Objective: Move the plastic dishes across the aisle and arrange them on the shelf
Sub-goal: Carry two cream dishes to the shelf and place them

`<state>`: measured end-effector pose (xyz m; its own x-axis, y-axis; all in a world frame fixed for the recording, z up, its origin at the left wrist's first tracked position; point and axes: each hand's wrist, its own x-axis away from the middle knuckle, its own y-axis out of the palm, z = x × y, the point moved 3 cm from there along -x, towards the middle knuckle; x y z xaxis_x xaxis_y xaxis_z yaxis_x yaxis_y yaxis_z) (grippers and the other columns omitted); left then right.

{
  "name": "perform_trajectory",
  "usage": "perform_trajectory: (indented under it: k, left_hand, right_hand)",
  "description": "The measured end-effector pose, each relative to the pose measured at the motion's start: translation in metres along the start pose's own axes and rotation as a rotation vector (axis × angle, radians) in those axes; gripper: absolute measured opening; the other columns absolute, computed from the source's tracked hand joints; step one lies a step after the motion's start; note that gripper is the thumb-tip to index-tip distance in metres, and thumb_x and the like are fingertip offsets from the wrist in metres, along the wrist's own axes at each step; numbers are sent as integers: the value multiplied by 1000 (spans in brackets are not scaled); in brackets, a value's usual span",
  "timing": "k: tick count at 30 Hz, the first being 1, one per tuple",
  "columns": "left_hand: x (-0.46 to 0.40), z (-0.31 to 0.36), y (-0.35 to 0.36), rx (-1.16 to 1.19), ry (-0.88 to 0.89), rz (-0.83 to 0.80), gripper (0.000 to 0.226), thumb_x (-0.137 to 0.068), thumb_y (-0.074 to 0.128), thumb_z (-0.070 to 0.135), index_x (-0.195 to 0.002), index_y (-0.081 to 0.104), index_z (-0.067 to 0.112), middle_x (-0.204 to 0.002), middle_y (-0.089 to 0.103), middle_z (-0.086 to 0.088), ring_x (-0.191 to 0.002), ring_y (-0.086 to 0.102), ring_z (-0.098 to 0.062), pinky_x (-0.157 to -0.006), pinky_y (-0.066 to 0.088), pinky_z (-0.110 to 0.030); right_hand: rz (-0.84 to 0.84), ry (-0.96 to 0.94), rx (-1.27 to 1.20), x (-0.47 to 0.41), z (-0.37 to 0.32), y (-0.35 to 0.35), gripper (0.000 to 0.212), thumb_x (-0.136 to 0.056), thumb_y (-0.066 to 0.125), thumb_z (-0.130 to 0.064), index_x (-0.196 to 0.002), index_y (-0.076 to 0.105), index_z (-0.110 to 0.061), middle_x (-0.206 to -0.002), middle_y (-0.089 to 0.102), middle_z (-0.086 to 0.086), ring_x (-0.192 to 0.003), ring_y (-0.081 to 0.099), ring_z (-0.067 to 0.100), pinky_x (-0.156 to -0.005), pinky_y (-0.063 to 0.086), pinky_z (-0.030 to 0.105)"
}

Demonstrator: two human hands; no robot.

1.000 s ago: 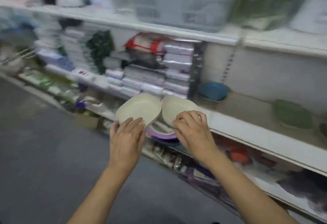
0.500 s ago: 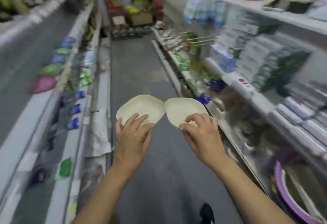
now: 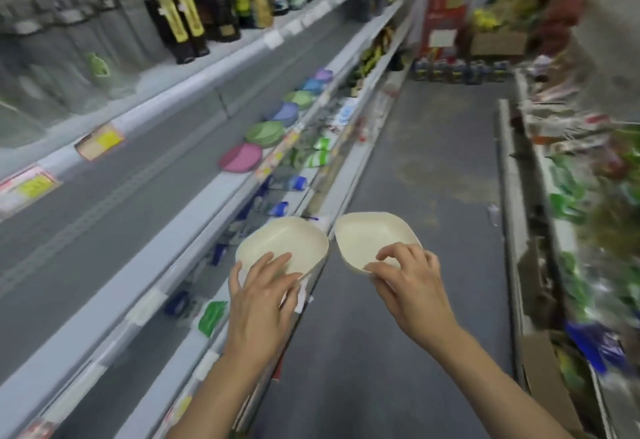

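Right-side goods point(image 3: 588, 168) blurred; price tags point(image 3: 100, 142) unreadable.

No legible txt: shelf price tags point(image 3: 99, 142), bottle labels point(image 3: 188, 17) too blurred.

Lighting: even, bright, overhead; soft shadows. Blur: heavy smear at 3 and 9 o'clock edges. Wide-angle bending of shelves point(image 3: 214, 192). Centre sharpest.

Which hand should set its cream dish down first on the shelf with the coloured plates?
Left, probably. The left hand holds its cream dish on the side of the shelf carrying the coloured plates; the right hand holds its dish over the aisle floor.
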<state>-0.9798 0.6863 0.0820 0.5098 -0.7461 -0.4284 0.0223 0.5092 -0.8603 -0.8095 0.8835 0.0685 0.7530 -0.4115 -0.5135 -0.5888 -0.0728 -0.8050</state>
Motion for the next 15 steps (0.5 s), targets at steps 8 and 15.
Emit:
perform_trajectory:
  k: [8,15]
  left_hand:
    - [-79,-40,26,-61,-204,57,23,-93,55,33,-100,77,30,-135,64,5,-130,52,-22,-114,17,-48]
    - [-200,-105,101,-8,-281,84,21,-93,57,34,-100,77,31,-136,63,6,-130,51,-20,-110,23,-54]
  right_hand:
    - [-84,-199,-103,-132,40,57,15,-94,67,-22,-106,69,-30,-115,54,-6,-104,53,22,-91,32,38]
    - [-140,-226,-50,-245,93,123,14,-93,69,-24,-104,67,-31,-116,54,-6,-108,53,22,-92,34,40]
